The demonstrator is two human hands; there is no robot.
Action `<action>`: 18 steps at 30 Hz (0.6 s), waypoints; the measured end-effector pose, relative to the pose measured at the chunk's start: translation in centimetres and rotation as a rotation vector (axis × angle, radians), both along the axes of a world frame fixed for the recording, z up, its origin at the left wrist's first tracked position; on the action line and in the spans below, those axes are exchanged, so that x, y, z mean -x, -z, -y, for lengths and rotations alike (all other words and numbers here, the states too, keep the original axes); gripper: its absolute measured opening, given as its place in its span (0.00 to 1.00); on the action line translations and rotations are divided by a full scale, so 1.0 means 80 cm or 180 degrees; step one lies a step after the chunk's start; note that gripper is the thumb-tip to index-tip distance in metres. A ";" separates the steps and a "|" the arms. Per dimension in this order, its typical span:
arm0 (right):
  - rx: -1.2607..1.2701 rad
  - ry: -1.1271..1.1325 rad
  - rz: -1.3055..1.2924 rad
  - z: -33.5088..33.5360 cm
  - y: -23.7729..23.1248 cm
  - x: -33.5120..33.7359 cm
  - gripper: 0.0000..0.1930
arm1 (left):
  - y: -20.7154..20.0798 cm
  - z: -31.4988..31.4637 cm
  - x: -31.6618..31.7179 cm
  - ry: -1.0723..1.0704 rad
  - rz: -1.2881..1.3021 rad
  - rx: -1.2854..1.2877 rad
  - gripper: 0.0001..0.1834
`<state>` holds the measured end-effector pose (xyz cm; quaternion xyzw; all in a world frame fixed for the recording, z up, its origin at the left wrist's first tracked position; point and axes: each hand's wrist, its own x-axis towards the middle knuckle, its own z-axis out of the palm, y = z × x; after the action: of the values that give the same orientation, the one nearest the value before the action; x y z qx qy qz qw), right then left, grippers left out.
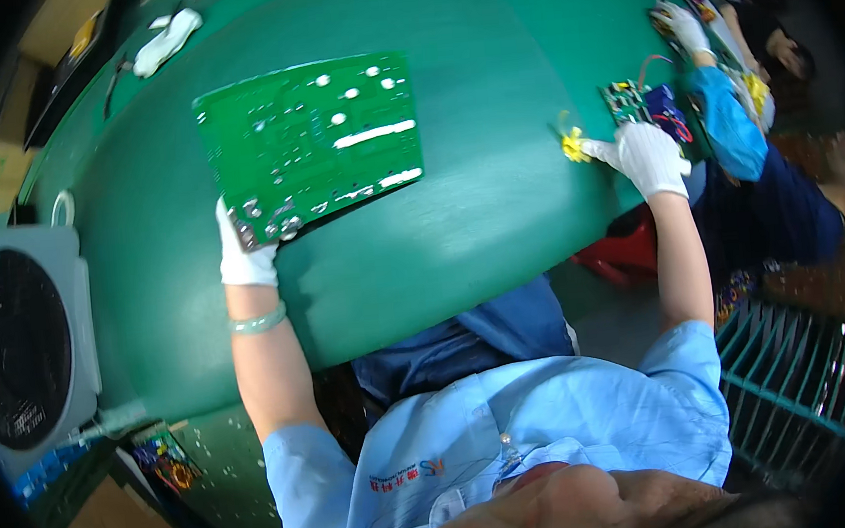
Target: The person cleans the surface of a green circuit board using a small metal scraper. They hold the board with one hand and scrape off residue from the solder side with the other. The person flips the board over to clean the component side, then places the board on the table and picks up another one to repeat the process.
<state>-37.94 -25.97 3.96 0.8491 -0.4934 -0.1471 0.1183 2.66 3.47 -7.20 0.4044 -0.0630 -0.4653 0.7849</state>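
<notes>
My left hand [245, 246], in a white glove, is closed on the lower left corner of a green printed circuit board [304, 139]. The board is raised and tilted over the table, its soldered face toward me; the fingers behind it are hidden. Far to the right, my gloved right hand [650, 159] lies palm down by a small circuit board [625, 104] with a blue component [665, 111] and red wires. One finger or the thumb stretches left, apart from the others, to a small yellow piece [573, 144]. The other fingertips are hard to make out.
A green mat covers the table [479, 230]. A white glove [167, 42] lies at the far left. By the left edge stands a grey fan [21, 335]. At the right, a co-worker's gloved hand [684, 27] and blue sleeve [732, 130] are close. A green wire rack [784, 375] stands lower right.
</notes>
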 end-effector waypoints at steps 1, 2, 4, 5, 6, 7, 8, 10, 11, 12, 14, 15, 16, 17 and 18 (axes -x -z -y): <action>0.0091 0.0040 -0.0107 0.006 -0.004 0.000 0.38 | 0.000 0.002 0.000 -0.0016 -0.0017 -0.0044 0.18; 0.0135 0.0155 0.0027 0.008 -0.014 0.000 0.37 | 0.000 0.005 0.002 0.0008 -0.0069 -0.0068 0.18; 0.0112 0.0001 0.0510 0.011 -0.040 -0.005 0.35 | -0.017 0.007 0.011 -0.0199 -0.0052 -0.0251 0.19; -0.0108 0.0049 0.0985 0.010 -0.050 -0.014 0.29 | -0.011 0.007 0.009 -0.0097 -0.0076 -0.0178 0.19; -0.0553 -0.0131 0.2259 0.006 -0.040 -0.018 0.25 | -0.012 0.004 0.003 -0.0006 -0.0083 -0.0134 0.19; -0.1016 -0.0322 0.3529 -0.001 -0.032 -0.027 0.22 | -0.012 0.001 -0.001 0.0067 -0.0090 -0.0088 0.19; -0.1408 -0.0282 0.3712 -0.005 -0.034 -0.037 0.20 | -0.006 0.005 0.006 -0.0172 0.0158 -0.0200 0.19; -0.2053 -0.0333 0.4251 -0.025 -0.026 -0.084 0.18 | -0.003 -0.003 0.001 -0.0074 0.0088 0.0081 0.17; -0.2414 -0.0429 0.4774 -0.028 -0.011 -0.107 0.16 | -0.005 -0.005 0.005 -0.0147 0.0040 0.0052 0.16; -0.2336 -0.0649 0.5346 -0.034 0.003 -0.135 0.15 | -0.011 -0.004 0.011 -0.0198 -0.0017 0.0027 0.15; -0.1993 -0.0856 0.6186 -0.042 0.026 -0.183 0.14 | -0.020 0.004 0.014 -0.0240 -0.0074 -0.0241 0.15; -0.1745 -0.0847 0.6441 -0.042 0.036 -0.205 0.13 | -0.023 0.008 0.015 -0.0259 -0.0103 -0.0381 0.15; -0.1497 -0.0836 0.6688 -0.041 0.047 -0.222 0.13 | -0.028 0.009 0.018 -0.0203 -0.0033 -0.0391 0.15; -0.1569 -0.0764 0.6659 -0.038 0.063 -0.232 0.13 | -0.033 0.011 0.019 -0.0137 0.0033 -0.0404 0.16; -0.1669 -0.0695 0.6632 -0.040 0.076 -0.244 0.13 | -0.031 0.008 0.019 -0.0185 0.0083 -0.0413 0.16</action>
<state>-18.46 -22.74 -2.13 0.5949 -0.2260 0.5580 -0.5326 1.17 2.81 -4.69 0.4621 -0.0312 -0.4401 0.7693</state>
